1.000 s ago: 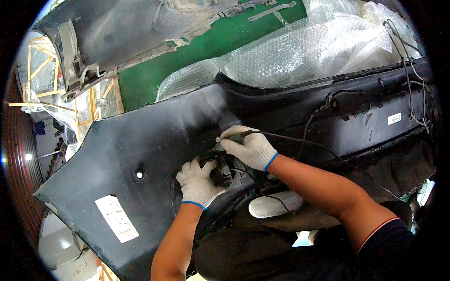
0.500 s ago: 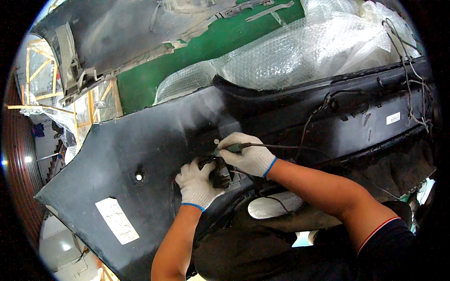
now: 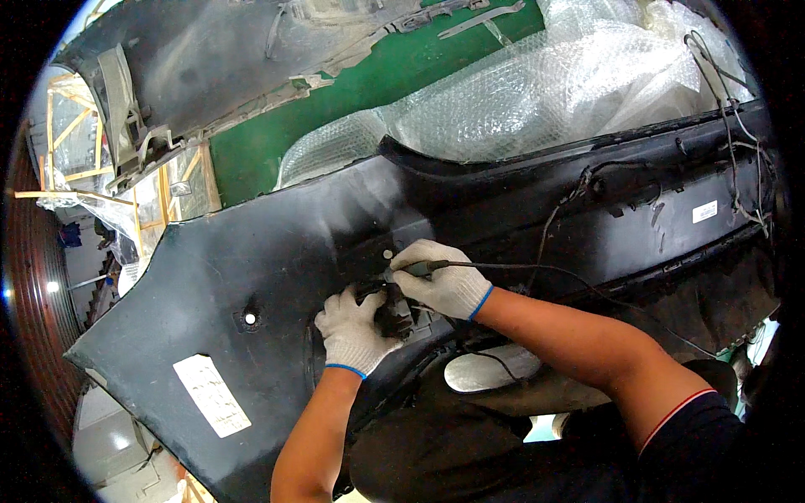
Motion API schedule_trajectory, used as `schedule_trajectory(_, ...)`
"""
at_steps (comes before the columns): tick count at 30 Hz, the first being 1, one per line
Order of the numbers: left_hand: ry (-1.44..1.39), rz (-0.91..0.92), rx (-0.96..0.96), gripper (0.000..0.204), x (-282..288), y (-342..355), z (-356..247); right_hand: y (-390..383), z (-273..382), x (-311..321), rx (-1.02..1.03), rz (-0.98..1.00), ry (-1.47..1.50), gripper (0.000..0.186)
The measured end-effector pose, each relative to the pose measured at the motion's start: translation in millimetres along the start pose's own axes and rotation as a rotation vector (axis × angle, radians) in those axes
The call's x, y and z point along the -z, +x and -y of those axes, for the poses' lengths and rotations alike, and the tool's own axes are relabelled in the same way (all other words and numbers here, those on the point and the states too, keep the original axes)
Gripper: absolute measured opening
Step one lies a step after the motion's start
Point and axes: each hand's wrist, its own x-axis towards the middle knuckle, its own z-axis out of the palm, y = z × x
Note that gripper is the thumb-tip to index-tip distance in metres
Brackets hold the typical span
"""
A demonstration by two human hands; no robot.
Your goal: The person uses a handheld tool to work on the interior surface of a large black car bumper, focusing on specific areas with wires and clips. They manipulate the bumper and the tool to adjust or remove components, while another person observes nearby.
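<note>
A large black car bumper cover [image 3: 277, 268] lies in front of me with its inner side up. My right hand [image 3: 444, 289], in a white knit glove with a blue cuff, is closed round a pen-shaped corded tool [image 3: 426, 267]. The tool's tip points left, close to a small round hole in the bumper; its exact contact is hidden. Just left of it, my gloved left hand [image 3: 356, 334] grips a small black plastic part [image 3: 392, 320] against the bumper. The fingers lie along its left and upper side, with the thumb below. Much of the part is covered.
The tool's cord [image 3: 579, 281] trails right over my forearm. Wiring [image 3: 579, 184] runs along the bumper's right half. Bubble wrap [image 3: 503, 92] and another dark bumper piece [image 3: 218, 67] lie beyond, on a green surface [image 3: 335, 117]. A white paper label [image 3: 211, 396] sits at left.
The tool's cord has shifted and now shows crossing my right forearm toward the lower right. Both hands stay in nearly the same place, with the same holds.
</note>
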Motion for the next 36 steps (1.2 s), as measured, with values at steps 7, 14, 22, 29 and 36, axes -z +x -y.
schedule_trajectory(7,-0.02,-0.015,-0.008,0.092,3.0,-1.4,1.7,0.1,-0.1,-6.8,-0.088,-0.014,0.225,0.024)
schedule_trajectory(14,-0.026,-0.016,-0.006,0.091,-0.5,2.0,-0.5,2.3,-0.9,-8.9,-0.047,-0.02,0.11,0.025)
schedule_trajectory(22,-0.016,0.016,0.017,0.092,1.6,2.0,-1.4,1.4,0.6,-5.2,-0.095,0.02,0.139,0.015)
schedule_trajectory(29,-0.033,0.026,0.023,0.087,3.0,2.1,-0.7,-2.3,-7.5,-6.5,-0.133,-0.002,0.195,0.023)
schedule_trajectory(36,-0.008,0.034,0.034,0.083,3.0,1.5,-1.4,-0.9,-6.0,-6.0,-0.118,0.012,0.144,0.022)
